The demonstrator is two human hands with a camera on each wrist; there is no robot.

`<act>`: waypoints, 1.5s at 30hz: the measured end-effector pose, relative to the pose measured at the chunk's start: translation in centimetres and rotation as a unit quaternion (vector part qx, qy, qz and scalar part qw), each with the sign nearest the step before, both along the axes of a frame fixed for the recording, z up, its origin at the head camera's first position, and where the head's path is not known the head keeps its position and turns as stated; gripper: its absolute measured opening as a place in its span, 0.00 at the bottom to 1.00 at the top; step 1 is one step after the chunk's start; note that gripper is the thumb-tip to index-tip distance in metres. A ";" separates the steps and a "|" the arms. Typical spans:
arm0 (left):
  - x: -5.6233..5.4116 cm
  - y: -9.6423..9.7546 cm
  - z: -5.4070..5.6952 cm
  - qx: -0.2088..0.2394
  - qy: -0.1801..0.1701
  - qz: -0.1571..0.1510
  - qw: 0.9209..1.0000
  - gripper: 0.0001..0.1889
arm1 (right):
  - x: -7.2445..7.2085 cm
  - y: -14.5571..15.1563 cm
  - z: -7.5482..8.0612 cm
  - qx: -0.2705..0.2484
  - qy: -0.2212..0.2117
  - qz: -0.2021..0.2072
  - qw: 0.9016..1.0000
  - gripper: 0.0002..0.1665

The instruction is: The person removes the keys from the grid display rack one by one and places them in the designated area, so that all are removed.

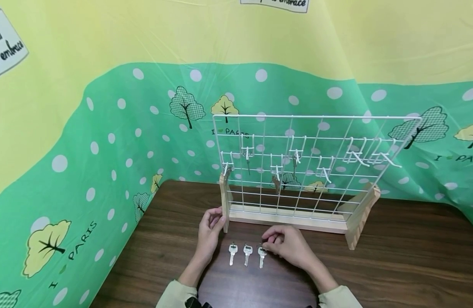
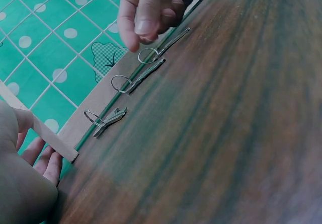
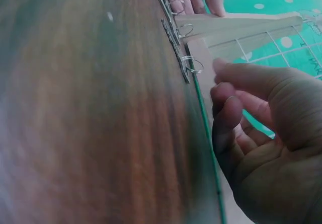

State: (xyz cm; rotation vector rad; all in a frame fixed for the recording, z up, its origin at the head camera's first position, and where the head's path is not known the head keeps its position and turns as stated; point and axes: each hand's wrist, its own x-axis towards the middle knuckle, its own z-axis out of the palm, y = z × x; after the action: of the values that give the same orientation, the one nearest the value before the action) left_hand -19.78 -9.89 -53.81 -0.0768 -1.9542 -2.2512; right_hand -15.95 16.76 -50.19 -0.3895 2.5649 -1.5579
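Note:
My left hand (image 1: 209, 233) grips the left wooden side leg (image 1: 224, 196) of a white wire grid rack (image 1: 290, 208), thumb on one face and fingers on the other. Three silver keys lie in a row on the table before the rack: a left key (image 1: 232, 254), a middle key (image 1: 247, 256) and a right key (image 1: 261, 258), each with a ring. Beside the right key's ring (image 3: 193, 64) is my right hand (image 1: 290, 246). Its fingers are bent and a small gap parts them from the ring in the right wrist view, with nothing held.
White hooks hang on the grid. Keys seem to hang from several left hooks, such as a dark key (image 1: 276, 185); hooks on the right, like this hook (image 1: 325, 173), bear none. A brown wooden table (image 1: 174, 205) meets a green and yellow patterned cloth (image 1: 124, 124).

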 end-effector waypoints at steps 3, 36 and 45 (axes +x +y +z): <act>0.0 0.0 0.0 0.000 0.000 0.001 1.000 0.15 | 0.1 0.0 0.8 0.003 0.007 -0.010 1.000 0.08; 0.0 0.4 0.2 -0.003 0.016 -0.006 1.000 0.15 | 3.2 -0.2 10.6 -0.204 0.195 -0.210 0.936 0.10; 0.2 0.0 0.1 -0.006 0.013 0.002 1.000 0.15 | 3.4 -0.8 12.2 -0.217 0.247 -0.233 0.915 0.17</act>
State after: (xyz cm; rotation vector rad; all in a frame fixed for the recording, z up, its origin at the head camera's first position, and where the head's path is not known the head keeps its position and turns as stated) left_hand -19.60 -9.84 -53.70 -0.1040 -1.9523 -2.2249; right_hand -12.60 15.97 -37.97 -0.2374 2.7897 -2.5071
